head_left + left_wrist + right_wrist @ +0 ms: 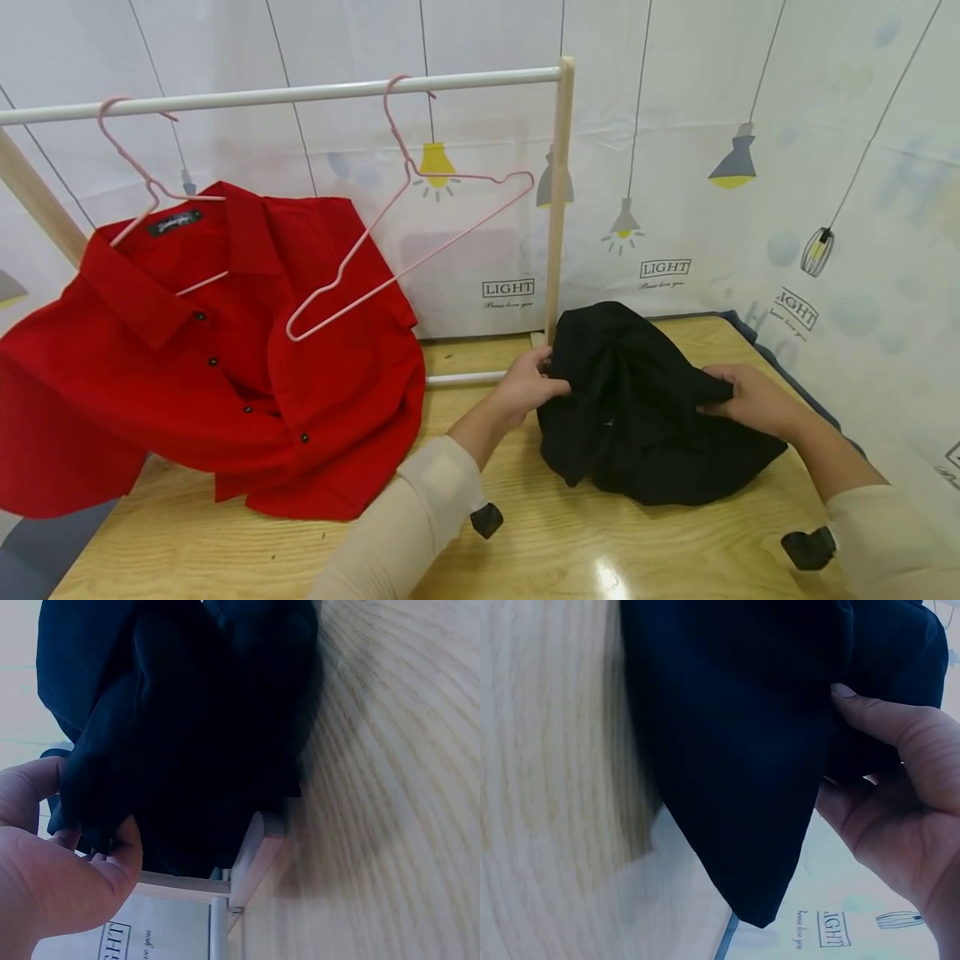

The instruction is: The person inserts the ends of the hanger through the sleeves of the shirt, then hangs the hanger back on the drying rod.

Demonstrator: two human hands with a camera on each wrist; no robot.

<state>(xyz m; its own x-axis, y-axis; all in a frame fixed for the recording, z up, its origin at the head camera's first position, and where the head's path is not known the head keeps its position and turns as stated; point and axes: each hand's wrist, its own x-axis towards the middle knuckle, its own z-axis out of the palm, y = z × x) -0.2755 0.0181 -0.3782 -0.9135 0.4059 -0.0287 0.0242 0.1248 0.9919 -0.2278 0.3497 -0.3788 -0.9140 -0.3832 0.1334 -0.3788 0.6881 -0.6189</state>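
A bunched black cloth garment [637, 417] is held up just over the right part of the table, its lower folds hanging close to the wood. My left hand [527, 385] pinches its left edge beside the rack's post; in the left wrist view the fingers [124, 855] curl into the fabric. On the other side my right hand [753, 400] grips a fold, and the right wrist view shows the thumb [877, 716] pressed on the cloth [727, 750]. The garment's exact kind is hidden by its folds.
A rack with a white rail [300, 93] and wooden post [559, 200] stands at the back. From it hang a red shirt [322, 375] on a pink hanger [127, 150] and a bare pink hanger [408, 271]. The wooden table [540, 533] meets a printed curtain [675, 83] behind.
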